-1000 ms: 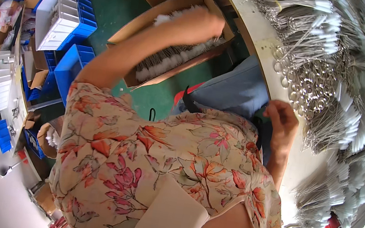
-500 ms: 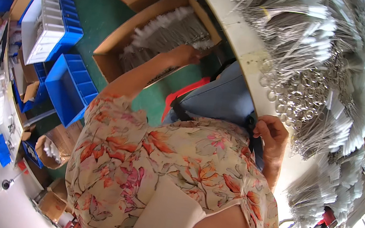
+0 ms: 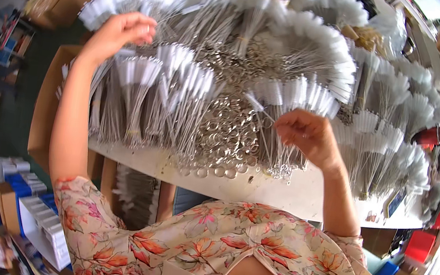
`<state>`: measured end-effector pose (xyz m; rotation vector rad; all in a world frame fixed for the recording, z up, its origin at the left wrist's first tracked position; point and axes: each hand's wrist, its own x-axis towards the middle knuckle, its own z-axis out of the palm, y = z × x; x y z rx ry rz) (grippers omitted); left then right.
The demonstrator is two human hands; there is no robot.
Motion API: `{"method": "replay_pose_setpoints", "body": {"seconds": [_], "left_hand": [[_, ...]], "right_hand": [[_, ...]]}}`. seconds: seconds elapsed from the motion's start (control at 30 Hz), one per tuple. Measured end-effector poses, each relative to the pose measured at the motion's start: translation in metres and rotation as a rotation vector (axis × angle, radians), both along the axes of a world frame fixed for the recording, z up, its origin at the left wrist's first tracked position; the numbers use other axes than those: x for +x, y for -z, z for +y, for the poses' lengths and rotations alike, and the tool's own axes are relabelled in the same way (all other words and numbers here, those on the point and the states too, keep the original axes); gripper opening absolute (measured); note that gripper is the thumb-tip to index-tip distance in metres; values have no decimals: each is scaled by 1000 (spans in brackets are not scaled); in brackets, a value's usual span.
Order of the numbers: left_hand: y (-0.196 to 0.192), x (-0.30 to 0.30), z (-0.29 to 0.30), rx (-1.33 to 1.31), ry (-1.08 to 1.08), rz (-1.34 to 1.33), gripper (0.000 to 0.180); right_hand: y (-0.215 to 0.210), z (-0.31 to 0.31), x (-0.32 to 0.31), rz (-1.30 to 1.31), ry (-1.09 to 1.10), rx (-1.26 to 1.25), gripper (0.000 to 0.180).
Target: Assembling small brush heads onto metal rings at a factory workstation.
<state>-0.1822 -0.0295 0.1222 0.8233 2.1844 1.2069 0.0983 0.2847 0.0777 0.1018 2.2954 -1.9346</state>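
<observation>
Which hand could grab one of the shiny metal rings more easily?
Probably the right hand. It hovers just beside the pile of metal rings in the middle of the table. The left hand is raised farther away, over the bundles of white brushes.

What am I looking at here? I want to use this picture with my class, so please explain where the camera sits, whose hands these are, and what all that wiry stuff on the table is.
The camera is worn on a person's head and looks down, with a very wide lens that bends straight edges. The floral blouse at the bottom belongs to the wearer, and both arms are theirs. The white table is heaped with bundles of thin wire brushes with white bristle tips, and a pile of small metal rings lies in the middle. The left hand is raised over the brush bundles, touching their white tips. The right hand pinches one single thin brush. Cardboard boxes stand beside the table.
</observation>
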Motion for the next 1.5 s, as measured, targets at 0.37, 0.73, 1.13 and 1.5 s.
{"method": "replay_pose_setpoints", "body": {"seconds": [0.37, 0.73, 1.13, 1.5], "left_hand": [[114, -145, 61, -608, -10, 1050, 23], [66, -131, 76, 662, -685, 226, 21], [142, -124, 143, -410, -55, 517, 21], [125, -92, 165, -452, -151, 664, 19]], "right_hand": [[10, 112, -139, 401, 180, 772, 12], [61, 114, -238, 64, 262, 1142, 15], [-57, 224, -137, 603, 712, 233, 26], [47, 241, -85, -183, 570, 1053, 21]]}}
